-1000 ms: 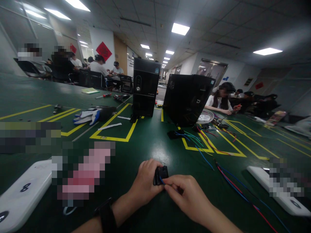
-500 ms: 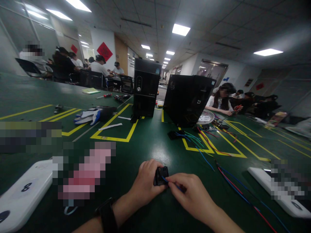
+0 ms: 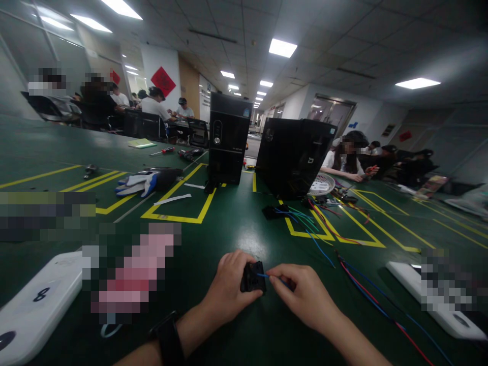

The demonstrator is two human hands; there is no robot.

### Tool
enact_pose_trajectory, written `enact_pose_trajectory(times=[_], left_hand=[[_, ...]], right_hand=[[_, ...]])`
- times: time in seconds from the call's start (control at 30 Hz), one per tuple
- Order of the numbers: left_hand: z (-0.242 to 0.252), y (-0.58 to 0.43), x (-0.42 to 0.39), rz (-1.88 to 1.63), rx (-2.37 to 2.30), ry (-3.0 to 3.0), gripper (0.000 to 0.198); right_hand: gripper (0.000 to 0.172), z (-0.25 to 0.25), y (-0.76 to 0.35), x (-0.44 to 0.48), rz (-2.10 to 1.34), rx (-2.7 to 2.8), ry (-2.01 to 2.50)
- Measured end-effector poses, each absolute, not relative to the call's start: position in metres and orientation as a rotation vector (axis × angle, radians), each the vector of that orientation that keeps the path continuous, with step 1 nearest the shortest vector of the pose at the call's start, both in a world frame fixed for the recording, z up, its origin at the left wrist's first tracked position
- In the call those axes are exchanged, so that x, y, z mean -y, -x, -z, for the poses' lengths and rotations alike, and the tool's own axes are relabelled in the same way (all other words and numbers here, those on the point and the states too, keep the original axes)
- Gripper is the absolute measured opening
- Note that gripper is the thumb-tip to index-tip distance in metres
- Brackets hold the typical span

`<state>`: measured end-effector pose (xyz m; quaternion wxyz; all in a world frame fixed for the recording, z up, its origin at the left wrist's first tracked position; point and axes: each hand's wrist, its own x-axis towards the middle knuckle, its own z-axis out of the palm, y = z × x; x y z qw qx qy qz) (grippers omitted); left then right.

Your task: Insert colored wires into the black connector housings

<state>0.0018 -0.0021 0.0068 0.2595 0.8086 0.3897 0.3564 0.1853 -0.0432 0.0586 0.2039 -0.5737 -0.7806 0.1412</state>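
A single head-worn camera is looking forward and slightly down along a green table (image 3: 236, 223), sitting close above the person's own left hand (image 3: 229, 290) and right hand (image 3: 305, 300), which are filling the lower middle of the frame. It is facing black computer towers (image 3: 229, 137) standing farther back at centre, with ceiling lights (image 3: 282, 47) showing above, and its wide lens is bending the edges

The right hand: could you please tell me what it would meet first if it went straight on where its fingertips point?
Pointing left, the right hand would probably meet the black connector first, held by the left hand; the blue wire it pinches spans that short gap. Depth is uncertain.
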Motion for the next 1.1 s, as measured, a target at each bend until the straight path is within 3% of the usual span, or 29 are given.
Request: enact_pose_trajectory(times=[0.57,1.1], left_hand=[[-0.004,-0.003,0.001,-0.958,-1.007,-2.198,0.032],[-0.006,-0.002,0.003,-0.949,-1.018,-2.208,0.034]], right_hand=[[0.019,-0.044,-0.158,0.061,-0.511,2.261,1.394],[0.018,-0.062,-0.178,0.055,-0.382,2.316,1.560]])
